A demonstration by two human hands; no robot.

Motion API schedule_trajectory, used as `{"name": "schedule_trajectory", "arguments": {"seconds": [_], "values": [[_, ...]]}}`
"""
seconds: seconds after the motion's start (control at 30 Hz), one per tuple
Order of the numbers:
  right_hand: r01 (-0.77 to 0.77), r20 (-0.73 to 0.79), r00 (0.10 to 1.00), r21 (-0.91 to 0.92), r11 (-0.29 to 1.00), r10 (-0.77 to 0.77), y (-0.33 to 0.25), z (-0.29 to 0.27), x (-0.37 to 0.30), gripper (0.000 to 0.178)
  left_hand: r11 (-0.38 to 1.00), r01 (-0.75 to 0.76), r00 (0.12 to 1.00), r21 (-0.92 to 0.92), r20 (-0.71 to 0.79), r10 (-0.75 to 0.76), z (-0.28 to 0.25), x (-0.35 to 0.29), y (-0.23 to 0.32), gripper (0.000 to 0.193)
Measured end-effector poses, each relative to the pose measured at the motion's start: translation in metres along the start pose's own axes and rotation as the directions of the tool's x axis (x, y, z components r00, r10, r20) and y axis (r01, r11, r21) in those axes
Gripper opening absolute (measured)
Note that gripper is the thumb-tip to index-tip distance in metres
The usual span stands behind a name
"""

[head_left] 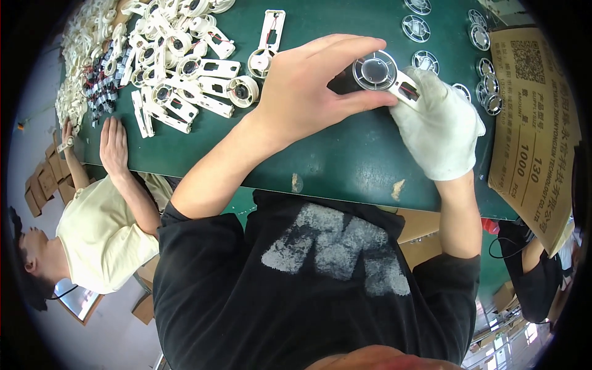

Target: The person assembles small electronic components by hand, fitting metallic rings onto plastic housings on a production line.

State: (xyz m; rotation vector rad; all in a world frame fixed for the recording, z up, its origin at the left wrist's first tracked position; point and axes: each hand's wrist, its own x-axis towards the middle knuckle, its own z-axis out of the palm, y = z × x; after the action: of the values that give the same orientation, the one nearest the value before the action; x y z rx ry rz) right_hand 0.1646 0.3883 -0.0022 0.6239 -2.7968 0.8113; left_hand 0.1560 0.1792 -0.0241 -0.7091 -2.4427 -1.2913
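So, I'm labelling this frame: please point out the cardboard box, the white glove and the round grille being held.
Cardboard box (534, 139), head view: printed side.
White glove (440, 135), head view: broad middle.
Round grille (375, 70), head view: central disc.

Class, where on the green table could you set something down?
Between the left forearm and white glove; also between that forearm and the white parts. Crowded: upper left, under those parts; far right, round grilles beside the cardboard box.

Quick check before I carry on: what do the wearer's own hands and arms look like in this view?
The left hand is ungloved; the right hand wears a plain white glove reaching to the wrist. Both forearms are bare, with no watch or cable visible on them. The sleeves are short and black.
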Motion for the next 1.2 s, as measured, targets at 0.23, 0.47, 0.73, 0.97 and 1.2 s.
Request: {"name": "schedule_trajectory", "arguments": {"seconds": [0.23,0.47,0.73,0.97,1.2], "values": [[-0.009,-0.015,1.000,0.146,0.989,0.011,-0.003,-0.001,-0.005,0.034,0.988,-0.157,0.987,-0.002,-0.039,0.157,-0.003,0.003,-0.003,0.056],[-0.524,0.662,0.740,0.456,0.719,0.120,-0.006,-0.023,0.013,0.036,0.920,-0.382,0.919,-0.090,0.066,0.388,-0.005,0.008,0.001,0.070],[-0.083,0.178,0.984,0.347,0.934,0.021,-0.009,-0.001,-0.004,0.032,0.740,0.213,0.962,-0.638,0.271,-0.043,-0.004,-0.002,0.008,0.036],[-0.143,0.080,0.989,0.385,0.912,0.121,-0.013,0.000,0.001,0.039,0.819,0.471,0.860,-0.327,0.374,-0.346,-0.032,0.050,-0.005,0.021],[-0.228,0.036,0.970,0.494,0.839,0.242,-0.004,0.001,-0.002,0.027,0.803,0.425,0.847,-0.417,-0.129,-0.515,-0.074,0.148,-0.079,0.038]]}}
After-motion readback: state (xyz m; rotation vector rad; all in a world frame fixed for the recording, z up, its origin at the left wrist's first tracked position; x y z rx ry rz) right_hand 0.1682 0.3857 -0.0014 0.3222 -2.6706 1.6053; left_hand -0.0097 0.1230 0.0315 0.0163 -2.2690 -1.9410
